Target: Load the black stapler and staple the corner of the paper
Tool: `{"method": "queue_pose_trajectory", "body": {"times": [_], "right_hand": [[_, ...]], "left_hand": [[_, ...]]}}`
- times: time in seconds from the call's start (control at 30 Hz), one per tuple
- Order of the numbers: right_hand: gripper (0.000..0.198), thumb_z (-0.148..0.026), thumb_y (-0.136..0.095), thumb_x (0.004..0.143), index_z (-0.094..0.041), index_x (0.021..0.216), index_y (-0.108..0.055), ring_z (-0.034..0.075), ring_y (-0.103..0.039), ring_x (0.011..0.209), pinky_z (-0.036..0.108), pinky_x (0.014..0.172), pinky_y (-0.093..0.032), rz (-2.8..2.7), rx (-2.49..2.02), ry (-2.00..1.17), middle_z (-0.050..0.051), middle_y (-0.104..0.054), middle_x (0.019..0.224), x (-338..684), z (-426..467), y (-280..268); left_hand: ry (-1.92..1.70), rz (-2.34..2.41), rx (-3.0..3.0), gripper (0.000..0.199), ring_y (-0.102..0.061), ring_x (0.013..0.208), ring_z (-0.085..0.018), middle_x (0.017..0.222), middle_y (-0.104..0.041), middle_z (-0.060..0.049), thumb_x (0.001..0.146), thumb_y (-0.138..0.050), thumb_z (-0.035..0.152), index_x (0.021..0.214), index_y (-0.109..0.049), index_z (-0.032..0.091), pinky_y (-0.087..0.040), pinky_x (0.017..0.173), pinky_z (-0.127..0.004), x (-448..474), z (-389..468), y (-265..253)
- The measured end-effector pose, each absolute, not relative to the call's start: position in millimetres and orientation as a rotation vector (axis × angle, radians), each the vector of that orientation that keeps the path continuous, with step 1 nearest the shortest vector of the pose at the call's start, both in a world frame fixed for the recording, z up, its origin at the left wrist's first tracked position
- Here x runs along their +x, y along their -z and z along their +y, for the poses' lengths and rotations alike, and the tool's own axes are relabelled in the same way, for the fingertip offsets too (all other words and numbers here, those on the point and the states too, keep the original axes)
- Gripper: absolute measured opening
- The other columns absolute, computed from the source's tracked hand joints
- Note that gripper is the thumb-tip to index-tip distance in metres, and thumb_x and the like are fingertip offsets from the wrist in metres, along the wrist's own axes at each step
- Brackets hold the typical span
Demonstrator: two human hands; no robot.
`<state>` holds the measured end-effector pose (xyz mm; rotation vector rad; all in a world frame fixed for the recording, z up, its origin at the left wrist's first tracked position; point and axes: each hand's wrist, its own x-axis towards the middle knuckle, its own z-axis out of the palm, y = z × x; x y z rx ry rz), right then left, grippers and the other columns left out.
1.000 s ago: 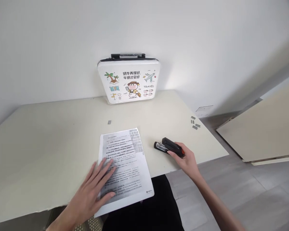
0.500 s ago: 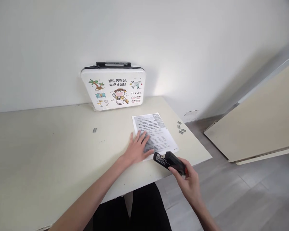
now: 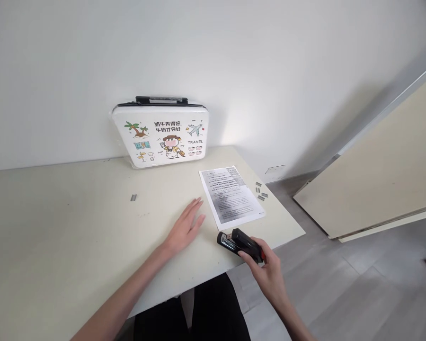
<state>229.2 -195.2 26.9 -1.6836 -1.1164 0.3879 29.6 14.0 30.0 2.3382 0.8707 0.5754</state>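
Observation:
My left hand [image 3: 182,228] is open over the tabletop, fingers stretched out, just left of the printed paper [image 3: 233,199] and apart from it. The paper lies flat near the table's right end, covered in dark text with a shaded patch. In my right hand [image 3: 269,265] is a black stapler [image 3: 242,244] with a bit of red near its back end. Its jaws point left and are parted, close by the paper's lower edge at the table's front. My fingers wrap round the rear of the stapler and partly hide it.
Several short strips of staples [image 3: 261,198] lie right of the paper, and another strip [image 3: 133,197] lies farther left on the table [image 3: 74,246]. A white cartoon case [image 3: 163,137] leans against the wall. A pale panel [image 3: 372,175] stands at the right.
My left hand has come off the paper and moved left onto the tabletop. The right hand still holds the stapler, slightly farther left in view; the view itself has shifted a little.

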Motion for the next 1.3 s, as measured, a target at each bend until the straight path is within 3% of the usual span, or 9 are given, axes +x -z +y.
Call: {"method": "queue_pose_trajectory", "body": {"times": [0.17, 0.4, 0.57, 0.77, 1.03, 1.3], "right_hand": [[0.028, -0.045, -0.071, 0.096, -0.024, 0.115, -0.071, 0.027, -0.073, 0.096, 0.036, 0.082, -0.061, -1.246, -1.581, -0.524, 0.008, -0.076, 0.107, 203, -166, -26], [0.024, -0.04, -0.075, 0.093, -0.027, 0.113, -0.07, 0.027, -0.07, 0.101, 0.04, 0.088, -0.058, -1.484, -1.489, -0.574, 0.007, -0.075, 0.108, 153, -108, -20], [0.029, -0.041, -0.074, 0.094, -0.027, 0.119, -0.068, 0.027, -0.069, 0.11, 0.043, 0.098, -0.055, -1.598, -1.415, -0.702, 0.006, -0.075, 0.117, 139, -95, -28], [0.038, -0.044, -0.034, 0.112, -0.026, 0.125, -0.065, 0.022, -0.069, 0.118, 0.04, 0.105, -0.052, -1.345, -1.379, -0.838, 0.007, -0.075, 0.122, 144, -103, -34], [0.037, -0.043, -0.033, 0.112, -0.026, 0.126, -0.062, 0.024, -0.071, 0.115, 0.041, 0.102, -0.055, -1.362, -1.404, -0.771, 0.009, -0.075, 0.121, 143, -101, -24], [0.036, -0.044, -0.036, 0.111, -0.026, 0.126, -0.064, 0.024, -0.07, 0.115, 0.041, 0.101, -0.055, -1.398, -1.456, -0.773, 0.009, -0.075, 0.122, 144, -103, -25]], "left_hand": [[-0.742, 1.029, 2.047, 0.051, -0.055, 0.144, -0.029, 0.154, -0.059, -0.009, 0.107, -0.047, 0.056, 0.148, -0.057, 0.027, -0.049, 0.116, -0.05, -51, 8, -42], [-0.955, 1.181, 1.797, 0.038, -0.069, 0.126, -0.028, 0.13, -0.074, -0.008, 0.103, -0.055, 0.055, 0.123, -0.07, 0.026, -0.052, 0.114, -0.048, -101, -23, -44], [-0.981, 1.255, 1.765, 0.036, -0.07, 0.125, -0.028, 0.13, -0.074, -0.008, 0.103, -0.057, 0.054, 0.123, -0.07, 0.027, -0.055, 0.111, -0.05, -114, -46, -37], [-1.005, 1.264, 1.733, 0.034, -0.069, 0.125, -0.028, 0.131, -0.073, -0.009, 0.104, -0.056, 0.052, 0.124, -0.067, 0.026, -0.054, 0.112, -0.05, -112, -51, -36], [-1.109, 1.396, 1.707, 0.035, -0.071, 0.118, -0.028, 0.137, -0.067, -0.011, 0.107, -0.049, 0.049, 0.128, -0.065, 0.026, -0.058, 0.103, -0.046, -113, -56, -38], [-1.276, 1.42, 1.675, 0.032, -0.062, 0.128, -0.026, 0.142, -0.061, -0.01, 0.109, -0.042, 0.041, 0.128, -0.062, 0.025, -0.051, 0.114, -0.05, -115, -53, -34]]}}
